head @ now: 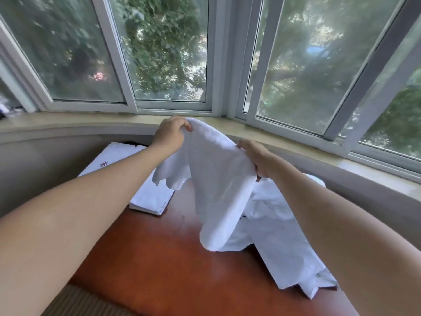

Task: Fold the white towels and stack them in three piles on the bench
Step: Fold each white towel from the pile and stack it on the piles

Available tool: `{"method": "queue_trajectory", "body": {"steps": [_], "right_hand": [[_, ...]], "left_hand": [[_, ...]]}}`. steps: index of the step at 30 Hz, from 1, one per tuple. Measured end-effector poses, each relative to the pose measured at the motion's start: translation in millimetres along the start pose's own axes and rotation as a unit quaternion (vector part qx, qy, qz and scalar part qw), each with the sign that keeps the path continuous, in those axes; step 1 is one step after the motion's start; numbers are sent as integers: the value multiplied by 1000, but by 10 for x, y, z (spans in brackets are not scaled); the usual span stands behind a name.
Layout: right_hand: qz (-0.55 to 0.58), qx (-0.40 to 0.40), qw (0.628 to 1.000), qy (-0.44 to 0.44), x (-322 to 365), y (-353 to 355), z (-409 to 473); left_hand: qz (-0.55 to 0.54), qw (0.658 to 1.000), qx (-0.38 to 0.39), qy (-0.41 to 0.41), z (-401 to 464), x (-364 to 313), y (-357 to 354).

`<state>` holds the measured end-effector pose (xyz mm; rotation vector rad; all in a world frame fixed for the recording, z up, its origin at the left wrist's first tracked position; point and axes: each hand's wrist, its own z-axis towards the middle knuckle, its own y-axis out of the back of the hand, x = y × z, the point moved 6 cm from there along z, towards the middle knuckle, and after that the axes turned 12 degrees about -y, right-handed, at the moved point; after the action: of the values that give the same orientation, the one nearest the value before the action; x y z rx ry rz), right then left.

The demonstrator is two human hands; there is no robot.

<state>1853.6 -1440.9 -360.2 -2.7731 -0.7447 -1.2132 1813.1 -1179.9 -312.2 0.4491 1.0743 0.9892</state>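
Room: bay windows (168,49), trees outside, stone sill (68,122).
Bench (164,258): our glossy red-brown wood.
Towel (218,179): lifted, our left hand (170,133) and right hand (255,156) pinching its top edge.
Folded stack (145,197): far left.
Unfolded heap (284,236): right.

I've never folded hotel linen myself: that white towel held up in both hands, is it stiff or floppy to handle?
Probably floppy: the white towel sags between the left hand and the right hand, and its loose end droops to the wooden bench. It looks thick and fluffy, so likely easy to grip rather than slippery. It seems light, since pinching its edge is enough to hold it up.
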Motion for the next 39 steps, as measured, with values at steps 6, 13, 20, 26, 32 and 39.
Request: {"method": "queue_trajectory", "body": {"steps": [6, 13, 20, 26, 32, 39], "right_hand": [[-148, 48, 987, -38, -363, -280, 552], [-544, 124, 806, -196, -1953, -654, 1191], [-447, 69, 880, -145, -2291, -993, 1858], [-235, -30, 954, -182, -2704, -1133, 2314], [-208, 6, 965, -162, -2815, -1334, 2461], [-377, 267, 875, -146, -2666, -2020, 2196]], "left_hand": [[90, 982, 154, 66, -343, 672, -425], [23, 866, 428, 257, -1920, 1559, -1541], [-105, 825, 387, 399, -2687, 1983, -2151], [-178, 830, 305, 432, -2742, 2135, -2586], [-224, 807, 313, 449, -2652, 2162, -2816], [-106, 710, 428, 550, -3007, 2683, -2102]]}}
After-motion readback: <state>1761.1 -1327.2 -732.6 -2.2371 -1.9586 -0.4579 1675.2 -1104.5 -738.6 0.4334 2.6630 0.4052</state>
